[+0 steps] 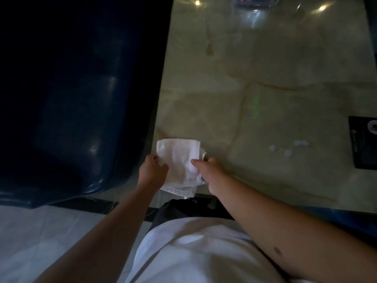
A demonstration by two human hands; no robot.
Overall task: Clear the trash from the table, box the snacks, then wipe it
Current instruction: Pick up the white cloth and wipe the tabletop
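A folded white cloth (178,160) lies over the near left corner of the glossy beige marble table (255,88), its lower end hanging past the edge. My left hand (152,170) grips the cloth's left side. My right hand (210,172) pinches its right side, thumb on top. A few pale wet spots (287,148) sit on the table to the right of the cloth.
A dark blue padded seat (71,99) fills the left side beside the table. A black card or mat (365,141) lies at the table's right edge. A clear container (255,3) stands at the far end, partly cut off. Pale floor lies below.
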